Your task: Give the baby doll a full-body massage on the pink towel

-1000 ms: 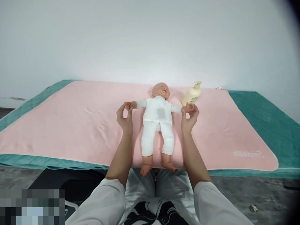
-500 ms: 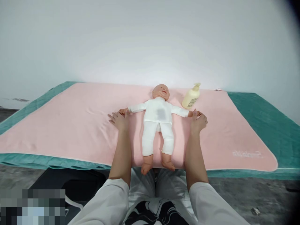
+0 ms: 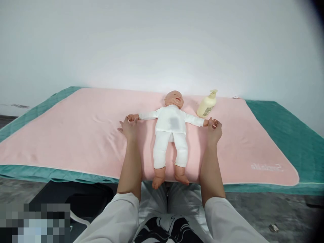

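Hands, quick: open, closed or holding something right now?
Left hand: partly closed, holding one doll hand.
Right hand: partly closed, holding the other doll hand.

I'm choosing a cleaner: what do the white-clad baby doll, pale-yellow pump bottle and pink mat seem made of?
White-clad baby doll: bare parts probably vinyl or rubber, smooth with a slight sheen; covering likely cloth, matte and slightly creased.
Pale-yellow pump bottle: likely plastic, smooth and satin, with a pump top.
Pink mat: likely soft fabric, matte, lightly wrinkled; exact fibre unclear.
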A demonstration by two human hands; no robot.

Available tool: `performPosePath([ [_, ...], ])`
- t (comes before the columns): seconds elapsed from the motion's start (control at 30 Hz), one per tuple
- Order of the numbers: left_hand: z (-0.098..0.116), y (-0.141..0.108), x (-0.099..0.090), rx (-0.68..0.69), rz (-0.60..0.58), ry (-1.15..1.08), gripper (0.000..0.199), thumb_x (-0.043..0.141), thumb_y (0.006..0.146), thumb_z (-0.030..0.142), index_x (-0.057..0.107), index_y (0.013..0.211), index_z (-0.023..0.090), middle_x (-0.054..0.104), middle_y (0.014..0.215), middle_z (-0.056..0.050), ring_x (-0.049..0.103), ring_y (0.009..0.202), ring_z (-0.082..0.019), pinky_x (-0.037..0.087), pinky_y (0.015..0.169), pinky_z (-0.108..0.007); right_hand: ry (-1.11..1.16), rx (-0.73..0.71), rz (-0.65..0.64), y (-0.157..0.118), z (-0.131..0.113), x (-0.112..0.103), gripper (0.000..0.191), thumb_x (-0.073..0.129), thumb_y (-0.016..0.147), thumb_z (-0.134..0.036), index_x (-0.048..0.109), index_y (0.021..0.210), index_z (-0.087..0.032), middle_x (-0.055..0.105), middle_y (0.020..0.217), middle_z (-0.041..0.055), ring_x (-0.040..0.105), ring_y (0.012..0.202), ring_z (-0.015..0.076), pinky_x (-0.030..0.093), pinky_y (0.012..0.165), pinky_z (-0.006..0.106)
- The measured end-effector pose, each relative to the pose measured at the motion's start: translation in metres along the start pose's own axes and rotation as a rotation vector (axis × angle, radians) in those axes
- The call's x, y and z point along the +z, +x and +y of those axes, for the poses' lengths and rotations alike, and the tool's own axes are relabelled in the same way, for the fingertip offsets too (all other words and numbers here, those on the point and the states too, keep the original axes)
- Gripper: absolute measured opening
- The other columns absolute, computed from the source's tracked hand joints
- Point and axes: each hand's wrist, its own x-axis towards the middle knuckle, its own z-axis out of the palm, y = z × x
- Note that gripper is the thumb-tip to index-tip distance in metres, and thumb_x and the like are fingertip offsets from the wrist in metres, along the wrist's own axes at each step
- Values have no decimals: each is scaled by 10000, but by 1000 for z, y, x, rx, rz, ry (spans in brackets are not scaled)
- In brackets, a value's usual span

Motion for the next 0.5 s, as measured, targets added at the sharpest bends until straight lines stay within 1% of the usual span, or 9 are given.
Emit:
performPosePath([
  [0.07, 1, -2, 1, 0, 53, -212, 499, 621, 878, 346, 497, 1336, 195, 606, 1349, -141, 519, 1337, -287, 308, 1177, -519, 103, -56, 0, -4, -4, 2, 532, 530, 875, -498, 522, 1312, -195, 673, 1194, 109, 662, 1018, 222, 522, 903, 378],
  [0.1, 3, -4, 2, -3, 84, -290, 534, 649, 859, 318, 485, 1356, 213, 623, 1328, -129, 574, 1279, -261, 373, 1144, -471, 129, -99, 7, -6, -6, 3, 540, 545, 873, -475, 512, 1331, -191, 672, 1206, 110, 665, 1030, 219, 523, 923, 381],
  [0.17, 10, -9, 4, 48, 146, -368, 613, 678, 836, 286, 448, 1402, 235, 639, 1305, -120, 620, 1217, -235, 449, 1083, -417, 170, -219, 21, -11, -10, 7, 547, 556, 877, -444, 502, 1356, -185, 655, 1258, 117, 658, 1091, 224, 511, 983, 400],
  [0.23, 18, -14, 5, 138, 204, -417, 653, 703, 818, 270, 437, 1413, 238, 659, 1268, -109, 641, 1181, -218, 476, 1056, -392, 208, -361, 30, -16, -13, 12, 527, 553, 891, -425, 514, 1357, -182, 632, 1306, 121, 633, 1169, 234, 493, 1032, 423],
  [0.3, 26, -19, 7, 235, 228, -476, 612, 720, 807, 269, 484, 1370, 226, 670, 1241, -101, 656, 1149, -208, 501, 1031, -373, 224, -494, 43, -22, -16, 18, 487, 555, 902, -409, 548, 1329, -174, 634, 1302, 125, 613, 1212, 248, 485, 1053, 449],
  [0.4, 36, -26, 12, 367, 204, -521, 449, 722, 812, 300, 600, 1234, 204, 689, 1205, -88, 670, 1120, -209, 529, 1002, -365, 197, -681, 50, -34, -19, 27, 443, 574, 912, -394, 575, 1297, -175, 675, 1226, 124, 638, 1165, 259, 497, 1042, 494],
  [0.43, 38, -28, 13, 412, 186, -514, 409, 723, 814, 317, 628, 1195, 203, 698, 1192, -83, 674, 1111, -211, 533, 998, -372, 177, -750, 36, -38, -20, 30, 427, 574, 917, -388, 577, 1292, -182, 688, 1204, 121, 648, 1141, 260, 501, 1037, 504],
  [0.5, 42, -33, 18, 526, 145, -463, 362, 731, 811, 350, 668, 1141, 213, 720, 1168, -75, 679, 1100, -219, 531, 1002, -396, 118, -903, -32, -46, -24, 34, 382, 556, 934, -371, 584, 1275, -201, 710, 1172, 116, 665, 1101, 257, 506, 1031, 506],
])
